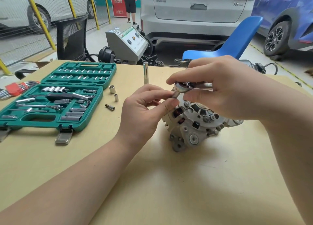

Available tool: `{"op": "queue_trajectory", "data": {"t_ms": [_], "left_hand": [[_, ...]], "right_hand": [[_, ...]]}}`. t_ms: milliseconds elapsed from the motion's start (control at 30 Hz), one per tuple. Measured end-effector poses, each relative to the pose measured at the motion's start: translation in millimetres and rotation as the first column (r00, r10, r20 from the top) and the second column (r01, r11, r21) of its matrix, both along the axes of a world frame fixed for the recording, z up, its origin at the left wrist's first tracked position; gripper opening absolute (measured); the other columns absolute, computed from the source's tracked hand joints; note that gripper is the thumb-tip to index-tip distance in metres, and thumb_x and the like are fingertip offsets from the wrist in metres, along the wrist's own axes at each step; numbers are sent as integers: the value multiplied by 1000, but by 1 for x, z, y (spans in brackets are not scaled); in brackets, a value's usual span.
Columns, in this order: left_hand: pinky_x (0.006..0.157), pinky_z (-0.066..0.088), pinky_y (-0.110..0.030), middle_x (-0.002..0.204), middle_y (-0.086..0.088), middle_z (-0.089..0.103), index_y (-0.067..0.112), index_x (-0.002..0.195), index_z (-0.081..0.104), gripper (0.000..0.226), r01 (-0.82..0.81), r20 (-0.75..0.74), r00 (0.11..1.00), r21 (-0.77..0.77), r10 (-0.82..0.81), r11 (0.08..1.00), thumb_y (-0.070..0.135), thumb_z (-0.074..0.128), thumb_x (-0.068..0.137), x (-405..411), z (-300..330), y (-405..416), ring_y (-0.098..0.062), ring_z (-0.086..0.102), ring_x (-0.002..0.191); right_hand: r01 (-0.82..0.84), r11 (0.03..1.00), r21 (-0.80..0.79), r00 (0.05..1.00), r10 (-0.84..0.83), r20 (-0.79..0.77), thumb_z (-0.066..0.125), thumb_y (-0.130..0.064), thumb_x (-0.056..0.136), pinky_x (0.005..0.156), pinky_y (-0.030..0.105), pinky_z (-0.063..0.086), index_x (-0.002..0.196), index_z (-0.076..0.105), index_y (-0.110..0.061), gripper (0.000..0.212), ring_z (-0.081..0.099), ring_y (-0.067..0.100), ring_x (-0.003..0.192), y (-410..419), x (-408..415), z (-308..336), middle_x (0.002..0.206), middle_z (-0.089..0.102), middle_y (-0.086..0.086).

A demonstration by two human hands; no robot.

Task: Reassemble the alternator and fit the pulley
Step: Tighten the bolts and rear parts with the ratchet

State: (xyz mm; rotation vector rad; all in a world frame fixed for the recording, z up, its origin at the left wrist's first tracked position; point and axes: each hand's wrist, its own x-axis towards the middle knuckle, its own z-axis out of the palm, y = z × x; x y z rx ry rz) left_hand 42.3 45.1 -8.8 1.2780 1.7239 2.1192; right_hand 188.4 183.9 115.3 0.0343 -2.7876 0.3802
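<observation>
My right hand point(218, 87) is curled round the head of the ratchet point(184, 85), thumb and fingers wrapped over it, and holds it just above the alternator point(194, 123). My left hand point(145, 109) pinches the small socket point(176, 94) under the ratchet head between thumb and fingertips, and the socket sits tilted, its top against the ratchet. The alternator rests on the tan table point(152, 182) in front of me, a little right of middle, with its back face turned up toward me; I can see copper windings through the openings in its housing and a mounting lug at the near bottom. I cannot tell whether the socket touches any bolt on it. To the left, the green tool case point(50, 123) lies open flat on the table, its trays holding sockets, bits and extension bars. Between the case and my left hand, three loose sockets point(112, 89) lie on the table, apart from one another. A tall chrome socket point(145, 73) stands upright on the table behind my hands. At the far left edge a red holder of hex keys point(13, 89) lies beside the case. Beyond the table are a blue chair point(237, 41), a black mesh chair point(72, 36) and parked cars.
</observation>
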Motion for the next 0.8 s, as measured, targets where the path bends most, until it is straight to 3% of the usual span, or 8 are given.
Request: {"op": "queue_trajectory", "data": {"t_ms": [133,233,400,533,667,800], "left_hand": [[84,60,-58,98,6,75,24,101,85,20,3,3,1000,10,-3,1000,32,86,82,0,0,1,-22,71,91],[84,61,-53,96,10,74,27,100,85,17,5,0,1000,2,-5,1000,29,88,84,0,0,1,-18,71,90],[82,61,-49,94,9,73,24,101,84,20,-3,-2,1000,17,3,1000,31,86,82,1,1,1,-17,70,89],[82,62,-50,95,3,74,21,101,85,20,-23,4,1000,9,23,1000,29,85,83,2,2,1,-19,71,90],[81,62,-52,95,-1,75,20,101,85,21,-34,9,999,11,34,999,31,85,84,3,3,0,-20,71,89],[82,62,-52,95,-3,75,16,101,85,22,-42,24,999,12,42,999,29,86,83,3,3,0,-21,72,89]], "right_hand": [[14,1000,11,999,-15,28,73,-21,97,80,39,47,130,70,-46,42,58,12,93,-1,0,3,101,61,-13],[15,999,32,999,-16,31,75,-16,96,83,40,48,130,69,-47,46,57,11,97,-2,0,4,103,63,-15],[43,998,44,999,-43,-3,70,-27,97,79,43,51,130,71,-43,37,60,12,90,-6,-1,2,97,63,-14],[86,993,85,996,-83,-35,71,-35,94,71,44,52,106,74,-17,22,59,19,77,-12,1,2,83,69,-2],[143,988,63,990,-142,-23,69,-39,96,60,41,48,80,64,-18,26,53,19,64,-20,2,3,63,57,-1],[174,982,78,985,-174,-5,65,-37,97,64,45,50,89,67,-16,22,54,20,67,-24,3,6,69,62,1]]}}
